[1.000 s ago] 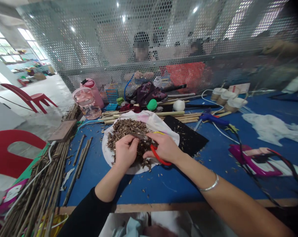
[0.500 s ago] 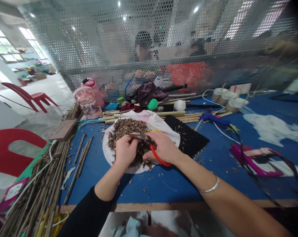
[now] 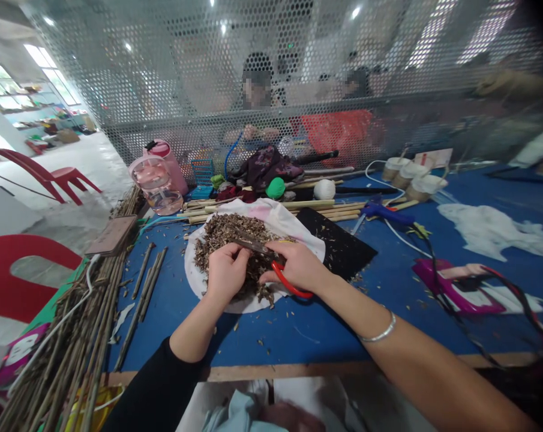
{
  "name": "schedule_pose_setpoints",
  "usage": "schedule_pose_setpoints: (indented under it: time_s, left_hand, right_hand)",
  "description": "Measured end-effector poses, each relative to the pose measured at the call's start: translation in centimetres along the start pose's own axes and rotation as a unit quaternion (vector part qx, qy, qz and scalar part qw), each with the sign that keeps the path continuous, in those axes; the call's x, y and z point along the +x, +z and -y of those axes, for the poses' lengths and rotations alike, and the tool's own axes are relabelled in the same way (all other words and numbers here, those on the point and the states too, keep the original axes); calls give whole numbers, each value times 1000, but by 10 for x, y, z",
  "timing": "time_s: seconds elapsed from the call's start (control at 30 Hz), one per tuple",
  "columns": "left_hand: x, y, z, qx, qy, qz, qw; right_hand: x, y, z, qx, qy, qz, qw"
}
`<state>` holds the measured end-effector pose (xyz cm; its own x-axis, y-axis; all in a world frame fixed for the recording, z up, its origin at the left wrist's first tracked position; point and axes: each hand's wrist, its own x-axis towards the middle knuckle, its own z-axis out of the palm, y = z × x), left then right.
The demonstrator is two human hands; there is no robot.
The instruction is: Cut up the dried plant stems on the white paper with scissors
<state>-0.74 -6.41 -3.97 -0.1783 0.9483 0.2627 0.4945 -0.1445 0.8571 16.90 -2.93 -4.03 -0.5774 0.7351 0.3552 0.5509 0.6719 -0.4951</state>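
My right hand (image 3: 300, 269) grips a pair of scissors (image 3: 283, 277) with a red handle loop and a bit of yellow on the other side. The scissor blades point left, close together, just above my left hand's fingertips. My left hand (image 3: 227, 271) is closed in a pinch by the blades; what it pinches is too small to make out. Beneath both hands lies a heap of brown dry clippings (image 3: 226, 231) on a white cloth (image 3: 194, 282).
Several dark twigs (image 3: 150, 285) lie left of the cloth, beside a long bundle of stems (image 3: 86, 324). A black sheet (image 3: 350, 249), a blue glue gun (image 3: 388, 213) and a magenta device (image 3: 455, 288) are on the right. A pink bottle (image 3: 174, 168) stands behind; people sit beyond the perforated screen (image 3: 185, 78).
The scissor blades were spread apart half a second ago and are closer together now. Both hands stay at nearly the same place over the heap. The whole view has shifted slightly.
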Motion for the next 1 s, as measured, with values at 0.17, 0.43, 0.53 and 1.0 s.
schedule_pose_setpoints:
  time_s: [0.17,0.43,0.53,1.0]
  left_hand:
    - [2,0,-2,-17,-38,29,999]
    - [10,-15,-10,186,-27,48,981]
    - [24,-15,-22,267,27,116,956]
    - [96,51,-19,398,170,334,838]
  right_hand:
    - [-1,-4,-1,3,37,46,998]
    - [-4,-33,-5,58,71,100,991]
    - [-7,-46,-13,130,74,86,985]
    - [-6,-47,-30,178,130,-175,960]
